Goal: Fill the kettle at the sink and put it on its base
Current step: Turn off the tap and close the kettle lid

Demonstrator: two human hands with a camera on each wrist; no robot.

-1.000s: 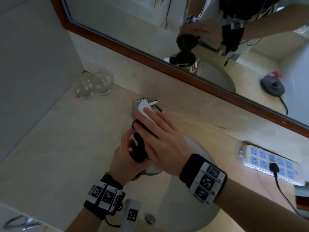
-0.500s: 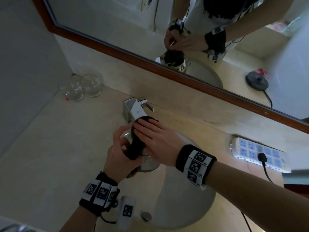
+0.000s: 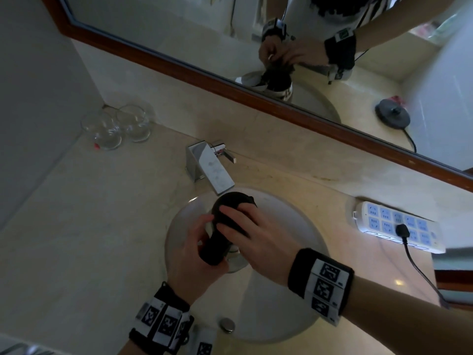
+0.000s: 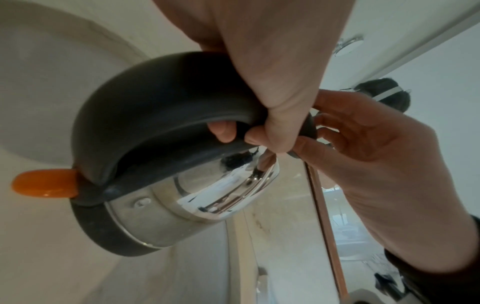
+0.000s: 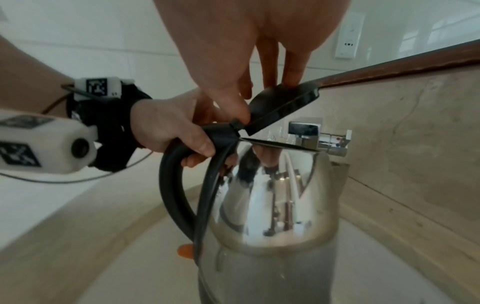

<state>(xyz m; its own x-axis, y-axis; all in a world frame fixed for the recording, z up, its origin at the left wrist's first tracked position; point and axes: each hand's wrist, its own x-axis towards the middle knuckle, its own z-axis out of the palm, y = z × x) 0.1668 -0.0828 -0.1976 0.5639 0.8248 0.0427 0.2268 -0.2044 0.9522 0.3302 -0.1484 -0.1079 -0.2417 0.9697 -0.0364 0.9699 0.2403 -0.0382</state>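
The left hand (image 3: 194, 254) was wrapped round the black handle (image 5: 179, 185) of the kettle (image 5: 272, 205), fingers curled under the grip and thumb over the top, and it carried the kettle's weight. The right hand (image 3: 258, 239) lay on the black lid (image 3: 234, 207) with its fingers nearly straight, their tips on the lid's upper face. In the right wrist view the lid stood tilted up on its hinge, partly open over the steel rim, so the right hand looked to be either raising it or pressing it down; which of the two could not be told.

The kettle hung upright over the basin of the sink (image 3: 294, 316), its lid end just beside the spout of the faucet (image 3: 211, 167) and slightly in front of it, not squarely beneath. No stream of water showed at the spout in any view, and the inside of the kettle was hidden, so its water level could not be judged. An orange switch (image 4: 44, 183) stuck out at the foot of the handle.

The kettle's base (image 3: 393, 115) appeared only in the mirror (image 3: 179, 29), on the counter (image 3: 76, 226) well apart from the faucet. A power strip (image 3: 394, 226) lay on the counter to the right of the faucet, against the wall.

As I judged it, the sink stage was in hand, and carrying the kettle to its base and seating it were both left to do.
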